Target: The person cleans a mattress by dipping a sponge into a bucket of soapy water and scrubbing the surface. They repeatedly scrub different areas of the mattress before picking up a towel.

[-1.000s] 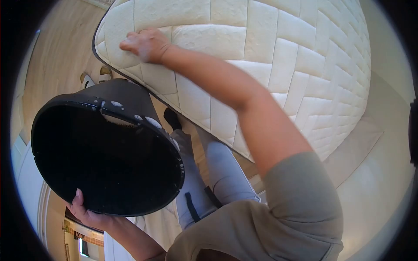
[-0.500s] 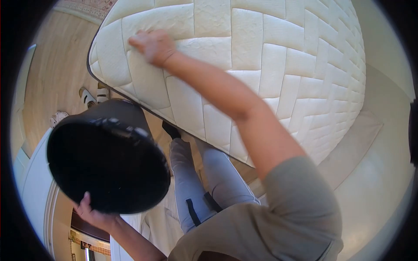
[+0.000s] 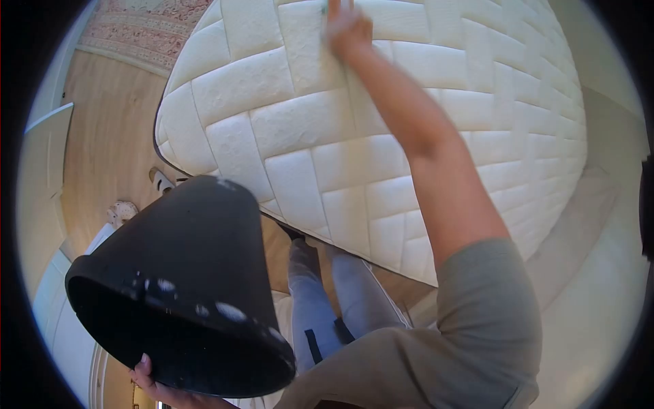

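Observation:
A black bucket (image 3: 197, 232), scuffed with whitish marks near its rim, is tipped with its dark opening facing me at the lower left. My left hand (image 3: 153, 382) grips the bucket's lower rim, the thumb showing over the edge. Above the quilted white mattress (image 3: 293, 129), near the top of the view, is my right hand (image 3: 349, 31), blurred by motion. Its fingers are smeared and partly cut off by the frame edge, so whether they hold anything is hidden.
A patterned rug (image 3: 146, 34) lies on the wooden floor (image 3: 102, 123) at the upper left. Shoes (image 3: 160, 180) stand by the mattress corner. White furniture (image 3: 51, 163) is along the left edge, and a pale wall (image 3: 613, 273) is on the right.
My right hand has moved up and to the right over the mattress. The bucket has tilted and come lower with my left hand, showing more of its outer side. The view has shifted.

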`<state>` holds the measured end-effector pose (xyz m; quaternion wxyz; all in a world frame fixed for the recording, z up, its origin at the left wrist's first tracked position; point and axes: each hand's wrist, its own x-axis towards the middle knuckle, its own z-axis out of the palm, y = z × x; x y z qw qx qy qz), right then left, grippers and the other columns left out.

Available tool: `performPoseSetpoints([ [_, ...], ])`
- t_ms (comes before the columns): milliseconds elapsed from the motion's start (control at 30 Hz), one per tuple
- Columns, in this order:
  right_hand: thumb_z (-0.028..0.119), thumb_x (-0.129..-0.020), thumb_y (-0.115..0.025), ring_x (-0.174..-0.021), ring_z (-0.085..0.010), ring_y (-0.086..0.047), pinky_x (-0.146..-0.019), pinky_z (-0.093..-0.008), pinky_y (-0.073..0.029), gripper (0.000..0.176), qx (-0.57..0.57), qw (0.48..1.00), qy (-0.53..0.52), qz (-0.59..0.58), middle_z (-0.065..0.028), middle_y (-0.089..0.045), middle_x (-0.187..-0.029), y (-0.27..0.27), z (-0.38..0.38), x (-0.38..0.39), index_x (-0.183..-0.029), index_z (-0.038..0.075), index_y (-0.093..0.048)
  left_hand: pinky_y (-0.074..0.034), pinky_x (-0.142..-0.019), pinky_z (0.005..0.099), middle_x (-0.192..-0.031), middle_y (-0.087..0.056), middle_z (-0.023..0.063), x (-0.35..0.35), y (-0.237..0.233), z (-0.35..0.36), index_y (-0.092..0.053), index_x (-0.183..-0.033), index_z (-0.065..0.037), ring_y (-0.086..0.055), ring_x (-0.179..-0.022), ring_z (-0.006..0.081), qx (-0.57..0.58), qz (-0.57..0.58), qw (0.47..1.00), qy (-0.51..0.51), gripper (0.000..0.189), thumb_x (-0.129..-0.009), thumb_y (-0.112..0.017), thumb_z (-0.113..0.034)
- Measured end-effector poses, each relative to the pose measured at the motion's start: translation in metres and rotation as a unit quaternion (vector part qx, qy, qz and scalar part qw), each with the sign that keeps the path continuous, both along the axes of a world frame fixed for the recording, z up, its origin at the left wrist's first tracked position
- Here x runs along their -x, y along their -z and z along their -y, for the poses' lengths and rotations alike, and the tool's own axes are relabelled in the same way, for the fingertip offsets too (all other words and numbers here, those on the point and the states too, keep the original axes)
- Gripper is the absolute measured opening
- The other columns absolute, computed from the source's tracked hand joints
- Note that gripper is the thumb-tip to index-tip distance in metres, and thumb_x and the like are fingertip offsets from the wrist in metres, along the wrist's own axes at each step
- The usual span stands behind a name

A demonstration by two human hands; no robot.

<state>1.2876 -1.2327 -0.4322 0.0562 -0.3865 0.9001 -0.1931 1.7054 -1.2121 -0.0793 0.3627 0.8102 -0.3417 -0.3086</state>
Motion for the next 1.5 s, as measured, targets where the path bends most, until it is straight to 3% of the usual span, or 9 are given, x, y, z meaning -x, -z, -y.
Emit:
performPoseSetpoints([
  [33, 0.011, -0.085, -0.040, -0.082, -0.0343, -0.057, -0.067, -0.0435, -0.048, 0.035, 0.014, 0.987, -0.009, -0.159, -0.0207, -0.057, -0.099, 0.035, 0.032, 0.030, -0.118, 0.006, -0.049, -0.051, -0.079, 0.0371, -0.100, -0.057, 0.0129, -0.001, 0.005, 0.000, -0.051, -0.109, -0.008, -0.057, -0.095, 0.0255, 0.011, -0.039, 0.999, -0.021, 0.044, -0.070, -0.056, -0.027],
  [133, 0.039, -0.094, -0.021, -0.088, -0.0417, -0.056, -0.076, -0.0527, -0.043, 0.042, -0.005, 0.999, 0.026, 0.042, -0.0198, -0.057, -0.100, 0.005, -0.011, 0.001, -0.106, 0.007, -0.047, -0.048, -0.081, 0.0375, -0.101, -0.055, 0.0114, -0.014, 0.023, -0.003, -0.052, -0.110, -0.006, -0.055, -0.094, 0.0246, -0.013, -0.134, 0.991, 0.006, 0.048, -0.065, -0.059, -0.023],
  [200, 0.036, -0.094, -0.029, -0.085, -0.0410, -0.056, -0.071, -0.0505, -0.045, 0.038, -0.041, 0.981, 0.103, 0.162, -0.0211, -0.058, -0.091, -0.009, -0.083, -0.059, -0.103, 0.005, -0.050, -0.048, -0.082, 0.0372, -0.099, -0.056, 0.0120, -0.009, 0.034, 0.001, -0.053, -0.110, -0.005, -0.055, -0.092, 0.0243, -0.021, -0.152, 0.988, 0.030, 0.047, -0.065, -0.058, -0.019],
  [300, 0.025, -0.091, -0.040, -0.072, -0.0361, -0.057, -0.062, -0.0486, -0.046, 0.028, -0.120, 0.980, -0.067, 0.143, -0.0191, -0.056, -0.088, -0.027, -0.208, -0.161, -0.109, 0.008, -0.053, -0.048, -0.083, 0.0349, -0.096, -0.058, 0.0121, -0.010, 0.050, 0.005, -0.053, -0.110, -0.002, -0.057, -0.090, 0.0234, -0.022, -0.168, 0.977, 0.131, 0.043, -0.068, -0.056, -0.010],
  [667, 0.026, -0.093, -0.029, -0.087, -0.0373, -0.057, -0.070, -0.0498, -0.046, 0.026, 0.004, 0.999, 0.030, 0.037, -0.0182, -0.055, -0.101, -0.019, 0.000, 0.013, -0.106, 0.010, -0.045, -0.054, -0.076, 0.0341, -0.099, -0.058, 0.0129, 0.026, 0.062, -0.003, -0.053, -0.112, -0.004, -0.059, -0.091, 0.0257, -0.011, -0.123, 0.986, 0.116, 0.041, -0.073, -0.048, -0.012],
  [933, 0.025, -0.093, -0.029, -0.094, -0.0366, -0.057, -0.078, -0.0484, -0.046, 0.030, -0.135, 0.958, 0.116, 0.225, -0.0187, -0.056, -0.106, -0.065, -0.249, -0.160, -0.114, 0.012, -0.046, -0.045, -0.085, 0.0297, -0.111, -0.055, 0.0118, -0.020, 0.090, 0.010, -0.048, -0.121, 0.000, -0.055, -0.096, 0.0214, 0.058, -0.181, 0.948, 0.255, 0.049, -0.073, -0.043, 0.005],
  [1100, 0.035, -0.074, -0.061, -0.095, -0.0362, -0.059, -0.079, -0.0410, -0.047, 0.046, -0.277, 0.891, 0.111, 0.342, -0.0196, -0.061, -0.103, -0.155, -0.388, -0.212, -0.109, 0.006, -0.051, -0.049, -0.073, 0.0324, -0.113, -0.054, 0.0093, -0.035, 0.082, 0.001, -0.047, -0.124, -0.004, -0.055, -0.092, 0.0205, 0.005, -0.284, 0.914, 0.291, 0.050, -0.075, -0.047, 0.005],
  [1333, 0.044, -0.062, -0.074, -0.084, -0.0290, -0.063, -0.074, -0.0380, -0.049, 0.059, -0.140, 0.883, 0.240, 0.377, -0.0192, -0.064, -0.093, -0.330, -0.610, -0.337, -0.103, 0.004, -0.062, -0.051, -0.067, 0.0320, -0.105, -0.057, 0.0113, -0.068, 0.080, -0.032, -0.045, -0.127, -0.005, -0.059, -0.085, 0.0219, 0.021, -0.290, 0.892, 0.345, 0.054, -0.073, -0.053, 0.001],
  [1500, 0.041, -0.066, -0.075, -0.073, -0.0198, -0.063, -0.066, -0.0317, -0.049, 0.048, 0.127, 0.672, 0.595, 0.422, -0.0102, -0.065, -0.086, -0.381, -0.715, -0.481, -0.091, 0.002, -0.066, -0.051, -0.068, 0.0311, -0.097, -0.059, 0.0108, -0.101, 0.036, -0.052, -0.046, -0.126, -0.003, -0.059, -0.082, 0.0223, 0.007, -0.241, 0.865, 0.440, 0.057, -0.070, -0.050, 0.000],
])
